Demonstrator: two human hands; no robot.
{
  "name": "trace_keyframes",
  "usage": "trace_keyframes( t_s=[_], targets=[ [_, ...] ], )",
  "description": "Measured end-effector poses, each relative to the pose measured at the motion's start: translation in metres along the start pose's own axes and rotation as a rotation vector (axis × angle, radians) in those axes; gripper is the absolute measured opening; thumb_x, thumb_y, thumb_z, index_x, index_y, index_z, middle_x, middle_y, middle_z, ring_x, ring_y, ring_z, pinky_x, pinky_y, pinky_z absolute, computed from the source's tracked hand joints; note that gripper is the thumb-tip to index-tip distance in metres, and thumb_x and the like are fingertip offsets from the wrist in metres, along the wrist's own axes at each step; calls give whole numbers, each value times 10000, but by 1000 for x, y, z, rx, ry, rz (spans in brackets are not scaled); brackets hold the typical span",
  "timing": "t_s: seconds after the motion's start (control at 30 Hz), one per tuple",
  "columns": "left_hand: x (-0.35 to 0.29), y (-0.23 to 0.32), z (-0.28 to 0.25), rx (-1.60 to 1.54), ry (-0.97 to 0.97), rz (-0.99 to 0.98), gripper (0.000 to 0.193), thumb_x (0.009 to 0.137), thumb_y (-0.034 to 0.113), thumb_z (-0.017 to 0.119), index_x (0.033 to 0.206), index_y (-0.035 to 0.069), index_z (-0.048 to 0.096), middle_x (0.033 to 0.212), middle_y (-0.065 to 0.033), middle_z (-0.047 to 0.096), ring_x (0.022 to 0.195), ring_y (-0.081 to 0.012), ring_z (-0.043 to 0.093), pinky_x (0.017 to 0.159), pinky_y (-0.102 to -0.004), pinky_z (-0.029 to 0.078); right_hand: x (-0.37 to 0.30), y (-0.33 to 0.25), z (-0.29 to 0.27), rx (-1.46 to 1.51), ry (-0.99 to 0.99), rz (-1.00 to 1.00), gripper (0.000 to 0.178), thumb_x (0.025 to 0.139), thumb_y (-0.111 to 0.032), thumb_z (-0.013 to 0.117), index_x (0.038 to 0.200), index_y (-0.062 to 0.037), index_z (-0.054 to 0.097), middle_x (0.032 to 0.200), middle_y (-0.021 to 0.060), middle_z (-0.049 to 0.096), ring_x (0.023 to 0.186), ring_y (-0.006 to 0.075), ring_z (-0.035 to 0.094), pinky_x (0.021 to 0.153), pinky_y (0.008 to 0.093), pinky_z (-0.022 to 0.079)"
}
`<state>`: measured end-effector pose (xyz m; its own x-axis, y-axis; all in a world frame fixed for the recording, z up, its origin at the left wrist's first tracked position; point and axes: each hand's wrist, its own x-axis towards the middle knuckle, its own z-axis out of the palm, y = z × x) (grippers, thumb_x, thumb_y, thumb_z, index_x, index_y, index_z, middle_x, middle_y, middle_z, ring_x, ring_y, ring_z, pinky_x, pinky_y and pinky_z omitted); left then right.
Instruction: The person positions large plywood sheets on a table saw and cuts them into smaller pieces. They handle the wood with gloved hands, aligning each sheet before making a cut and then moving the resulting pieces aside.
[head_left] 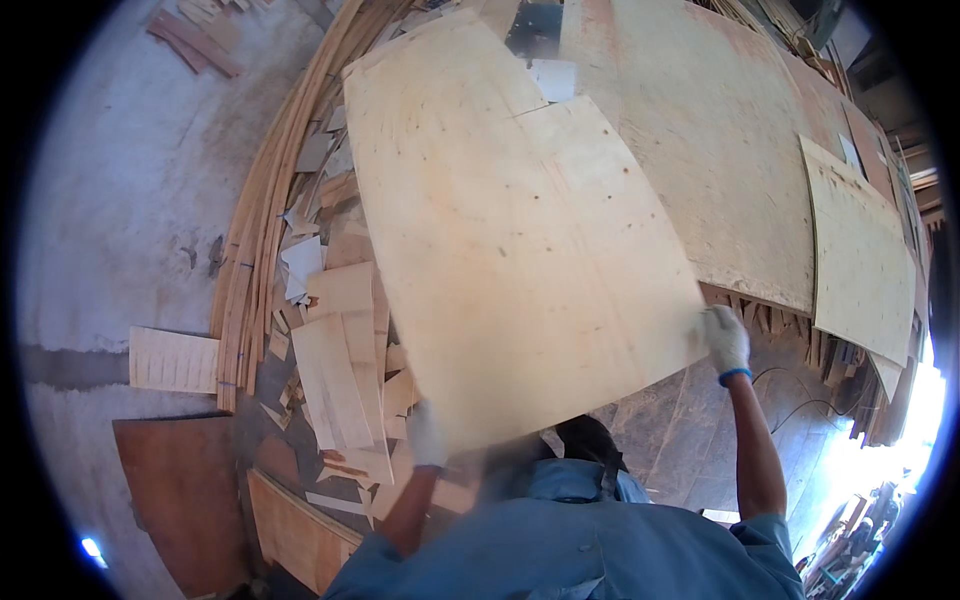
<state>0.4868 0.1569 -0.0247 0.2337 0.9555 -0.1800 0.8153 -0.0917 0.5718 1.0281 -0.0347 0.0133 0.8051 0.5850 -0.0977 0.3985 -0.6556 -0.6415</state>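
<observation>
Head view, looking down: a large, pale, thin sheet of wood veneer fills the middle of the picture, held up flat in front of the person, its near edge close to the body and its far edge reaching out over the stack beyond. The left hand, in a white work glove, is closed on the near left corner. The right hand, also gloved in white with a blue cuff, pinches the near right corner. Gripping two corners of one edge keeps so wide and floppy a sheet spread out and level; it bows slightly between the hands. The near edge is blurred, so how deep the fingers wrap is hard to tell.

Beneath and beyond lies a broad reddish-tan stack of large plywood sheets, with a smaller pale panel resting on its right side. To the left, loose offcuts of pale veneer litter the ground beside a bundle of long curved wooden strips. A brown board lies lower left on grey concrete floor.
</observation>
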Motion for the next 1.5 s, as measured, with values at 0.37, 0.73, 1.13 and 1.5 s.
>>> trace_keyframes(
  t_s=[0.37, 0.73, 1.13, 1.5],
  targets=[
    [-99, 224, 171, -825, -1038, -465, 517, 1021, 427, 441, 1028, -55, 630, 817, -137, 698, 695, -197, 689, 656, -298, 568, -186, 138, -29, 931, 105, 796, 535, 939, -552, 564, 1082, -37, 583, 916, 128, 677, 746, 240, 648, 681, 377, 540],
    [85, 164, 85, -1442, -618, -497, 377, 1011, 347, 497, 1241, 55, 561, 1214, -138, 588, 1133, -272, 575, 977, -436, 479, -204, 10, 66, 1291, 15, 613, 568, 937, -572, 535, 1269, -111, 556, 1277, 126, 556, 1109, 280, 557, 916, 443, 475],
    [296, 133, 31, -1624, -268, -529, 501, 942, 452, 606, 1303, 125, 489, 1323, -83, 510, 1202, -255, 512, 1018, -453, 445, -112, 15, -17, 898, 297, 555, 554, 918, -596, 529, 1167, -106, 595, 1118, 77, 628, 960, 238, 612, 771, 381, 526],
    [224, 258, 99, -1625, -274, -570, 325, 965, 225, 605, 1260, 111, 528, 1303, -93, 553, 1235, -252, 508, 1047, -520, 440, 75, 72, -91, 1716, 455, 719, 994, 871, -612, 610, 1532, -16, 166, 1488, 158, 351, 1298, 295, 429, 1062, 440, 392]
  ],
)
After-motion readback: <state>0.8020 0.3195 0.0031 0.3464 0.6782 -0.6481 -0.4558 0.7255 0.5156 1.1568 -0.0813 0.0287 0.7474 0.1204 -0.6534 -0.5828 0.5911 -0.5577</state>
